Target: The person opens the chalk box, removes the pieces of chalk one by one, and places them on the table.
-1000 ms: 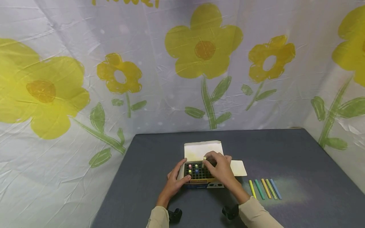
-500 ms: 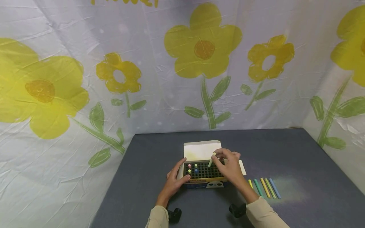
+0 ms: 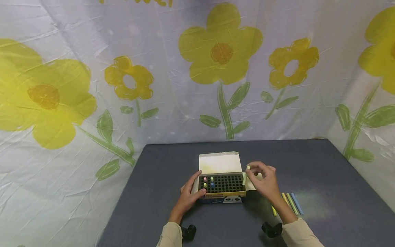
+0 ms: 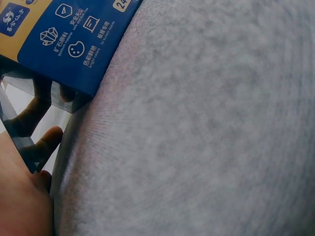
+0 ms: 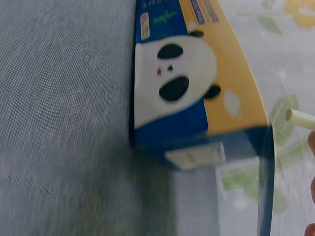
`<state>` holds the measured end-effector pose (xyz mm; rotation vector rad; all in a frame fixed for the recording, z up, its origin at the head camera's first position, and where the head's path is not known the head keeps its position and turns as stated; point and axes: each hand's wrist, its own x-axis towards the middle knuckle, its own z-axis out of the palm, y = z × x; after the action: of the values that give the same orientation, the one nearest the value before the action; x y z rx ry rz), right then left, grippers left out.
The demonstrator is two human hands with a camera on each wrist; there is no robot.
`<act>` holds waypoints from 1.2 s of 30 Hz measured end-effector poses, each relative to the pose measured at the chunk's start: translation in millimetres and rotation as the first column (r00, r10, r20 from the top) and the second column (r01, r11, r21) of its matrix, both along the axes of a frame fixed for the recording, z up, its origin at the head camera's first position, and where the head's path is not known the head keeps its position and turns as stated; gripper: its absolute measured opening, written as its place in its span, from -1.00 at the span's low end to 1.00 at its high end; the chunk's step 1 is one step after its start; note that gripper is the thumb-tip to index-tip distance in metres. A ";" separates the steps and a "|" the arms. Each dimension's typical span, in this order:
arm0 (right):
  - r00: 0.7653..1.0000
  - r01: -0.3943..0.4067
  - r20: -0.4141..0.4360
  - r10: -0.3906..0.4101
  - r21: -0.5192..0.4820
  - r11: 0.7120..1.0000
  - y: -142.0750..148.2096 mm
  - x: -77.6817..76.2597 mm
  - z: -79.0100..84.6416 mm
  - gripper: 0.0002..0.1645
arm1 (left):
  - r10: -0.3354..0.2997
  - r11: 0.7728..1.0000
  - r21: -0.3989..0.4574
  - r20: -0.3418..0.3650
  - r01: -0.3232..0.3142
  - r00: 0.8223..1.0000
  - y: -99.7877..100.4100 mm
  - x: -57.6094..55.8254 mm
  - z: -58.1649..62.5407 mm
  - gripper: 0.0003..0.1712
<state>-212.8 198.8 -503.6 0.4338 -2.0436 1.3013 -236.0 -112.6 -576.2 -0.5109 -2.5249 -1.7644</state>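
A chalk box (image 3: 210, 199) with a panda on its front stands with its white lid (image 3: 219, 162) raised. Its black holed insert (image 3: 228, 181) holds a pink chalk (image 3: 205, 179), a pale green chalk (image 3: 212, 179), a yellow chalk (image 3: 205, 185) and a blue chalk (image 3: 212, 185), all at the left. My left hand (image 3: 189, 196) grips the box's left end, thumb at the front corner. Between right thumb and fingertips, my right hand (image 3: 263, 180) pinches a pale yellow-green chalk stick (image 3: 244, 178), tilted near the box's right end. That stick's tip also enters the right wrist view.
On the dark table (image 3: 166, 164), right of the box, lie a yellow chalk (image 3: 274, 211), a light green chalk (image 3: 291, 204) and a blue chalk (image 3: 297, 204), with an orange one partly behind the right forearm. A white side flap (image 3: 250, 185) sticks out right. Flower-printed cloth (image 3: 172, 113) hangs behind.
My right hand has carried the pale chalk stick rightward, from over the insert's middle to its right end. The forearm now covers the teal chalk. My left hand keeps its place on the box.
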 end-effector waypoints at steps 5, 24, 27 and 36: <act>0.999 0.032 0.032 -0.034 0.057 0.998 23.9 6.7 -7.0 -0.69 | 0.011 0.999 0.031 0.000 -0.011 1.000 0.6 0.3 -1.1 -0.15; 0.965 0.088 0.245 -0.097 0.046 0.995 92.4 44.4 -25.5 -0.80 | 0.050 0.999 0.020 -0.025 -0.049 0.998 7.6 9.7 14.5 -0.19; 0.949 0.085 0.296 -0.114 0.107 0.991 109.2 48.9 -25.0 -0.80 | 0.041 0.999 0.010 -0.020 -0.041 0.999 5.3 3.3 3.2 -0.17; 0.844 0.052 0.508 -0.175 0.246 0.968 153.6 60.2 -20.8 -0.66 | -0.003 1.000 0.026 -0.020 0.004 1.000 0.6 0.4 -0.2 -0.15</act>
<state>-152.6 352.4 -524.4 0.0382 -2.6462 1.2107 -235.6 -112.0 -576.4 -0.5292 -2.4863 -1.7814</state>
